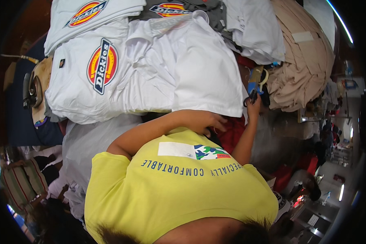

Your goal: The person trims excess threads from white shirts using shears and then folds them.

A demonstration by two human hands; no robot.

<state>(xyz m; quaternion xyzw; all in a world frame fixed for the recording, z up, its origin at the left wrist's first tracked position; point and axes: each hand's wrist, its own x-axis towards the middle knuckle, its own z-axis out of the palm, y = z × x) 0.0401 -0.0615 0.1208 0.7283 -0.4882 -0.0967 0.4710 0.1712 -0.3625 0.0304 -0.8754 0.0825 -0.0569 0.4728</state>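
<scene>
My left hand lies at the near edge of a stack of folded white shirts, its fingers bent over a red cloth; whether it grips the cloth is hidden. My right hand is raised further right and holds black-handled scissors next to a blue and yellow object. My yellow printed shirt fills the lower middle of the view.
More white shirts with oval red, yellow and blue badges lie to the left. A dark grey shirt and a beige fabric pile lie at the back. A grey plastic cover hangs near left. A striped chair stands far left.
</scene>
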